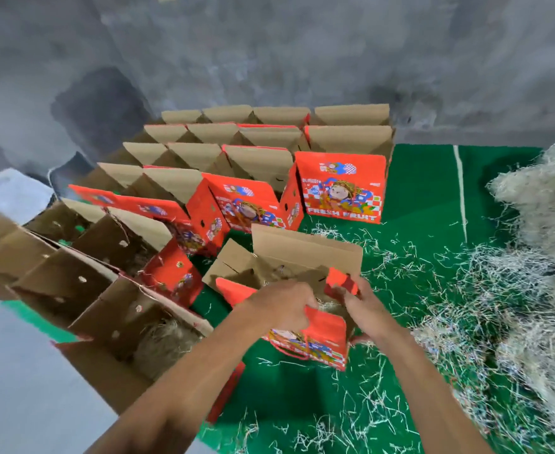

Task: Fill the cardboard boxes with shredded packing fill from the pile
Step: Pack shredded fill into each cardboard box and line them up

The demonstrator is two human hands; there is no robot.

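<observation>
Open red box (305, 326) stands on the green mat (427, 191), flaps up, some shredded fill visible inside. Both hands are at its top opening, close together. Left hand (279, 306) has fingers curled over the near red flap, gripping it. Right hand (361, 303) pinches the right red flap at its edge. Right of the box: big pale fill pile (538, 257), with loose strands scattered over the mat between pile and box. Behind the box: rows of open red boxes (341, 188) printed "FRESH FRUIT", brown flaps raised, packed tight side by side. Left of the box: filled boxes (132, 306) lying close together, brown flaps open, fill showing in the nearest. Far left of the box, a blurred translucent bin (7, 191) on grey floor.
</observation>
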